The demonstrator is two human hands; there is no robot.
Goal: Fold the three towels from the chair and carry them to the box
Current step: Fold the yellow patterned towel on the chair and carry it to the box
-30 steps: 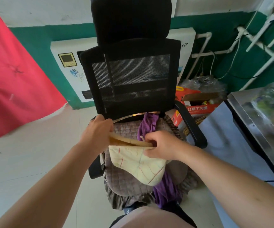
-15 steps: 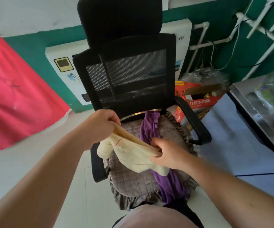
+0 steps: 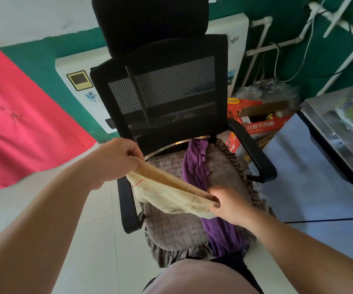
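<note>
Now, in the head view, the left hand (image 3: pixel 116 160) and the right hand (image 3: pixel 228 203) each pinch one end of the cream towel (image 3: pixel 171 196), stretched above the chair (image 3: pixel 171 98); a purple towel (image 3: pixel 194 166) lies on the seat. Folding seems just begun; next, I think, the ends should meet.

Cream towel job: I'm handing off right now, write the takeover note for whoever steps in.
Left hand pinches one end of the cream towel with thin red lines; right hand grips the other end. The towel hangs stretched between them above the black mesh office chair.
A purple cloth towel lies unfolded on the seat cushion. No third towel is visible.
Done: nothing fully folded or carried.
Left: finish folding all towels, carry them to the box.
</note>
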